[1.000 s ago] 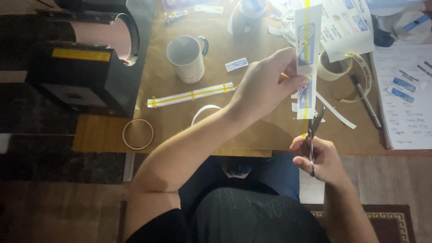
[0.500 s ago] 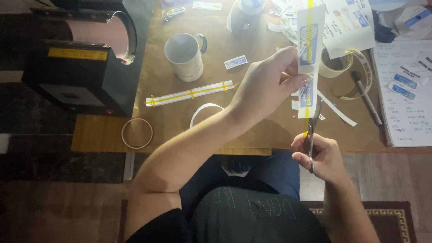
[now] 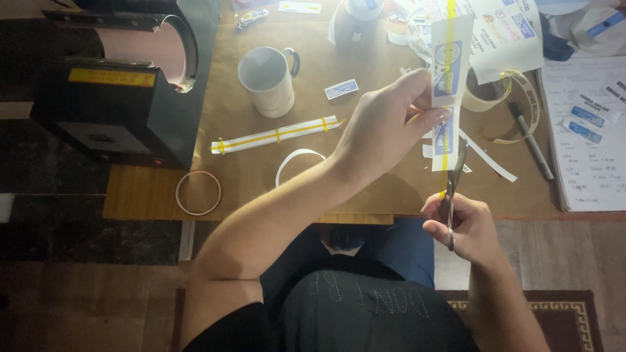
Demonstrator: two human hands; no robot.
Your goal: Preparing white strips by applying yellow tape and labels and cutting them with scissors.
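Note:
My left hand (image 3: pixel 385 127) pinches a long white paper strip (image 3: pixel 450 72) printed with blue labels and run through by a yellow tape line, holding it upright above the desk. My right hand (image 3: pixel 460 225) grips small scissors (image 3: pixel 453 189) just below, their blades up against the strip's lower edge. A white mug (image 3: pixel 267 81) stands further left on the brown desk (image 3: pixel 313 176).
A black mug heat press (image 3: pixel 124 85) fills the left side. A white strip with yellow tape (image 3: pixel 274 135), a tape ring (image 3: pixel 197 193), a tape roll (image 3: pixel 486 94), a pen (image 3: pixel 531 140), cut scraps and printed sheets (image 3: pixel 587 137) lie around.
The scissors have risen closer to the strip's bottom edge. My left hand keeps the strip nearly still.

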